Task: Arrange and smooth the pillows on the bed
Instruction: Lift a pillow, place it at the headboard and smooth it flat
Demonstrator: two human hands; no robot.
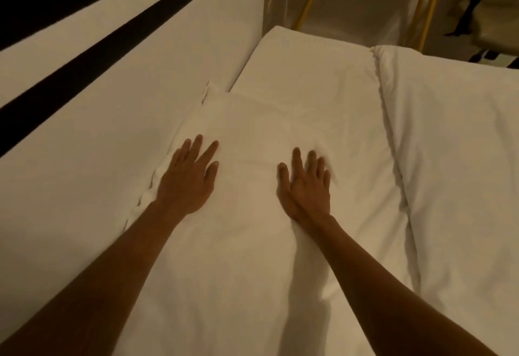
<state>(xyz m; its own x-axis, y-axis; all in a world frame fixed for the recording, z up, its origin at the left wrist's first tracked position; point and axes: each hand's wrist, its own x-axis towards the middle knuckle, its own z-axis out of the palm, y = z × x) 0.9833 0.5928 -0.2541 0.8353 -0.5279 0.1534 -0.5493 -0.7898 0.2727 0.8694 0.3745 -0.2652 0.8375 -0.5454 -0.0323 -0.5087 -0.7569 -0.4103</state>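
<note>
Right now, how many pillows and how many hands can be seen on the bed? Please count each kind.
Pillows: 2, the near pillow under the hands and the far pillow beyond it.
Hands: 2, the left hand and the right hand, both flat on the near pillow.
Total: 4

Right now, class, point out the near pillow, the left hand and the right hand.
near pillow (252,136): head view, bare cover beyond the hands.
left hand (186,180): head view, back of the hand, flat on the pillow.
right hand (307,189): head view, back of the hand, flat on the pillow.
</note>
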